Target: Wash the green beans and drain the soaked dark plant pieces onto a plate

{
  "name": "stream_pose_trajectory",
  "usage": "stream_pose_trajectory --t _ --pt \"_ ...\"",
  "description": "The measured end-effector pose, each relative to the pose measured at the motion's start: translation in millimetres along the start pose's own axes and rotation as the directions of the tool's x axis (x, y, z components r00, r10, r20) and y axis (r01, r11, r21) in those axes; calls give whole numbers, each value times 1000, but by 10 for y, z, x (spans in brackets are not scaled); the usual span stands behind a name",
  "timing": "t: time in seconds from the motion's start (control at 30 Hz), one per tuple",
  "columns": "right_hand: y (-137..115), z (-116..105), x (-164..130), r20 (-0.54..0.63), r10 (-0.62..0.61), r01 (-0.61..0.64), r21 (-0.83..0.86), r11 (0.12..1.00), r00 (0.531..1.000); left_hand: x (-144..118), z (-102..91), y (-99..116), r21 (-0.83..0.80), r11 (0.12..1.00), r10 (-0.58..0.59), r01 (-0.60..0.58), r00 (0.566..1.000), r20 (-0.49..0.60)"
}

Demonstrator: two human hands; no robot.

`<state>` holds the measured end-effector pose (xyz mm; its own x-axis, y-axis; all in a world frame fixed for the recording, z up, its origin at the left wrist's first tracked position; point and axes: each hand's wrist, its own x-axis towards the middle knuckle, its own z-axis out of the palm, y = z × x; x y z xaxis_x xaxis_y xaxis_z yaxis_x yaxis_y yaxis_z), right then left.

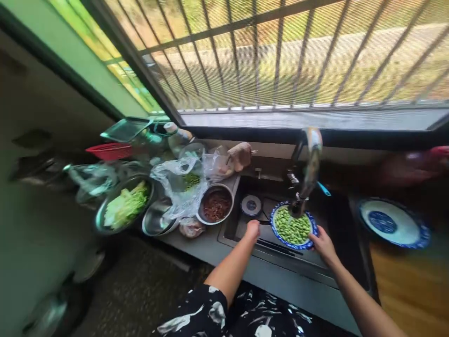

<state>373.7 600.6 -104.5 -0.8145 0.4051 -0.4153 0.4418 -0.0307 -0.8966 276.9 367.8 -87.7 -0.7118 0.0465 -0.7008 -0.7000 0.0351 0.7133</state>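
Note:
My right hand (323,244) grips the right rim of a blue-and-white plate (313,223), thumb on its edge. Shelled green beans (292,227) fill the plate, which is held over the dark sink (336,238) directly under the tap (300,201). The tap's end hides some of the beans at the back. To the left of the plate, my left hand (252,230) is closed near the sink's front edge and apart from the plate. What it holds, if anything, I cannot make out. A small blue-and-white dish (251,205) sits behind it in the sink.
Left of the sink stand a bowl of reddish-brown pieces (216,206), plastic bags (175,180), a steel bowl (156,220) and a basin of leafy greens (126,206). A large blue-patterned plate (393,222) lies to the right. A barred window (301,61) is behind.

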Motion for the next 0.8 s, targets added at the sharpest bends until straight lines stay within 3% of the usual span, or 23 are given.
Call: stream_pose_trajectory --t 0.13,0.27,0.47,0.53,0.63,0.7,0.8 --pt "93 -92 62 -39 7 -9 -63 998 999 -75 -105 -175 -120 989 -87 87 996 8" --pt "209 -130 118 -7 12 -12 -62 998 1000 -90 -254 -177 -226 971 -74 82 996 43" --pt "377 -99 214 52 15 -13 -25 1000 999 -102 -804 -23 -548 833 -53 -78 974 -219" --pt "429 -116 273 59 17 -14 -48 999 998 -102 -929 39 -590 804 -83 -73 969 -233" --pt "502 -114 354 81 25 -19 -73 997 996 -154 -913 70 -544 838 -110 39 989 -100" --pt "551 -79 411 103 54 -45 -90 995 993 -197 -788 59 -473 878 -94 80 996 -6" --pt "656 1 528 138 114 -98 -118 988 984 -229 -569 32 -389 919 -60 68 998 33"
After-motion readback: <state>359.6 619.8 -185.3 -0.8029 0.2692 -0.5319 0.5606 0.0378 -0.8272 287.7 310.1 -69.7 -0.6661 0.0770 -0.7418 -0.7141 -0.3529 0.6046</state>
